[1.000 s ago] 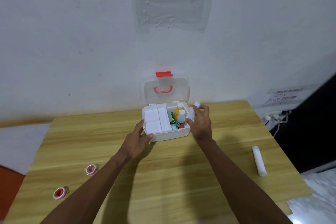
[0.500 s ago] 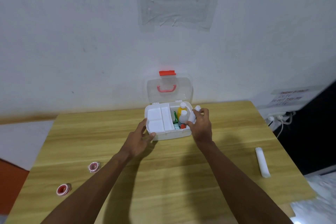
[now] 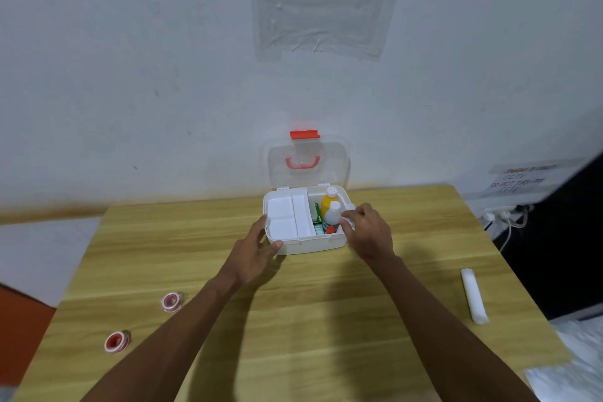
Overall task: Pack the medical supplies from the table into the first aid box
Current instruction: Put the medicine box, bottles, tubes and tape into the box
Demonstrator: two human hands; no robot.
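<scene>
White plastic, the first aid box (image 3: 306,243) sits at the far side of the wooden table (image 3: 313,320), close to the wall, its clear lid (image 3: 308,161) standing upright with a red latch (image 3: 304,134) at the top and a red handle (image 3: 302,162) below it. A white tray (image 3: 287,217) fills the left half of the box; the right half holds a yellow bottle (image 3: 327,202), a white bottle (image 3: 332,217) just in front of it and a green packet (image 3: 317,213) beside them. The person's left hand (image 3: 256,254) rests against the box's near left corner, fingers spread and loose, thumb touching the front rim. The right hand (image 3: 370,232) is curled over the right edge of the box around a small white bottle (image 3: 347,219), though the fingers hide most of it, so its shape is hard to judge. Two red-and-white tape rolls (image 3: 172,301) (image 3: 116,341) lie well apart from the box at the near left, and a white bandage roll (image 3: 473,295) lies alone near the right edge.
</scene>
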